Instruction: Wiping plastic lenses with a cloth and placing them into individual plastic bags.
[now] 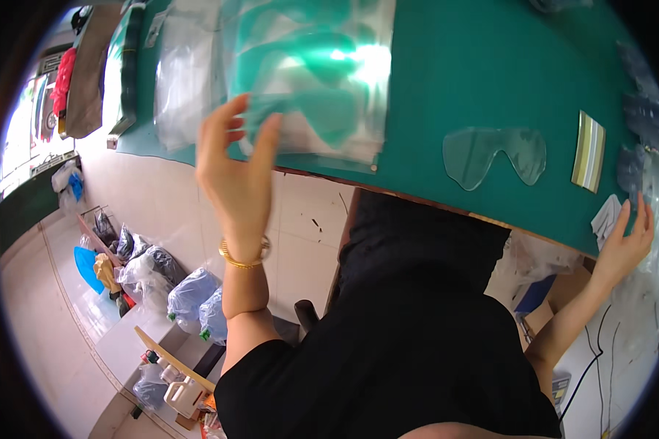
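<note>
My left hand (238,164) is over the left part of the table, thumb and fingers closed on one end of a clear goggle lens (322,121). That lens lies above a clear plastic sheet or bag (381,110), on which more lens shapes show; glare blurs their edges. At the far right, my right hand (626,241) reaches to several bluish film-covered pieces (630,172), its thumb and fingers apart. Whether its fingertips touch the nearest piece is hard to see. A white cloth (605,219) lies beside this hand. Between my hands, another clear goggle lens (470,157) rests flat.
A striped yellow-and-white strip (588,151) lies right of the single lens. Clear plastic bags (187,77) are left of the sheet on the green table (447,58). Filled bags (194,293) stand on the floor at lower left. Black cables (600,355) hang at lower right.
</note>
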`<act>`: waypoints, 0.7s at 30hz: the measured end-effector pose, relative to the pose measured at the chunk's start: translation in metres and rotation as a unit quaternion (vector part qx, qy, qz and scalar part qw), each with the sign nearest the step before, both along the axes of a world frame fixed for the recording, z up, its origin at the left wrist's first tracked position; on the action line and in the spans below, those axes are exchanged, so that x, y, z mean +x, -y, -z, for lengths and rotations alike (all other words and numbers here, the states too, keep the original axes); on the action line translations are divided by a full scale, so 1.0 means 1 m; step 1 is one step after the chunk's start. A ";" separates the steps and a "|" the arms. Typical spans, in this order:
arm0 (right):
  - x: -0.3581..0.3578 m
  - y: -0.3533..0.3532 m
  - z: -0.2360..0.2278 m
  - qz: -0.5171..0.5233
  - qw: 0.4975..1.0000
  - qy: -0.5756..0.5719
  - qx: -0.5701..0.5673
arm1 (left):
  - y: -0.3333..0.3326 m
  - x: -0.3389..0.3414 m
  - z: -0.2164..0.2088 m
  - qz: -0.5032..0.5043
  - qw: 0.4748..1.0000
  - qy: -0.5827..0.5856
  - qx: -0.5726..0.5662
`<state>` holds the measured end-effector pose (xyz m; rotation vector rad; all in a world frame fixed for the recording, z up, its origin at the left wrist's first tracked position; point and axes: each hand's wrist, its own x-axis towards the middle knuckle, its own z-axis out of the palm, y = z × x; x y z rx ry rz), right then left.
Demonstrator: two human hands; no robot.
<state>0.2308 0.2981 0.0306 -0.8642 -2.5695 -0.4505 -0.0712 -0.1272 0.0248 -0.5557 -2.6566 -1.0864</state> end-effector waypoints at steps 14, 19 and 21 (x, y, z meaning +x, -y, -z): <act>-0.280 0.204 -0.012 -0.555 0.754 -0.091 -0.340 | 0.038 -0.038 -0.013 -0.133 0.970 0.204 -0.011; -0.323 0.243 0.004 -0.583 0.710 -0.101 -0.382 | 0.041 -0.037 -0.010 -0.040 0.985 0.093 0.142; -0.336 0.253 0.004 -0.590 0.692 -0.134 -0.393 | 0.039 -0.040 -0.008 -0.007 0.968 0.148 0.205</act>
